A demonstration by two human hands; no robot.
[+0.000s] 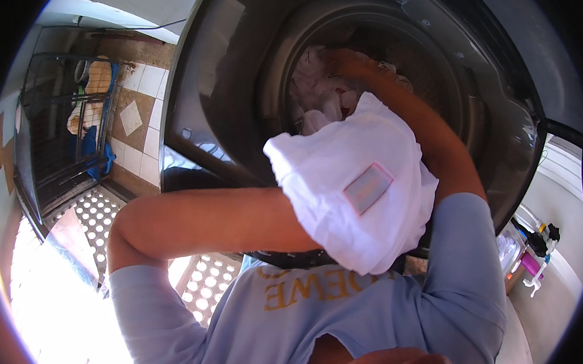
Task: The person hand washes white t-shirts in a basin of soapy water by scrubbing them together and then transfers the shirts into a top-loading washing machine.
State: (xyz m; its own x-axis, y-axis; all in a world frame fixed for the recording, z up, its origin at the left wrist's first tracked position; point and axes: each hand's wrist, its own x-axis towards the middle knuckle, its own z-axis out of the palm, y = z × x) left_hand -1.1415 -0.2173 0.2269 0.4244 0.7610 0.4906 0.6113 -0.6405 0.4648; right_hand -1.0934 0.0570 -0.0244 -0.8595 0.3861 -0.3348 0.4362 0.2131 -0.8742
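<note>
A white cloth (363,185) with a small grey, pink-edged patch is bunched in front of my chest, at the opening of a dark washing machine (212,75). My left forearm (215,221) comes across from the left and passes behind this cloth, which hides my left hand and its fingers. Deep in the machine's drum (423,65), my right hand (341,63) rests on a heap of whitish laundry (317,90). Shadow and blur there keep its fingers from showing clearly. Some red shows among the damp-looking laundry.
The machine's raised lid (559,60) is at the right. To the left stands a black wire cage (61,120) with a blue cloth (98,148) by it, near perforated floor panels (94,216). Small items, one purple (531,264), sit along the right wall.
</note>
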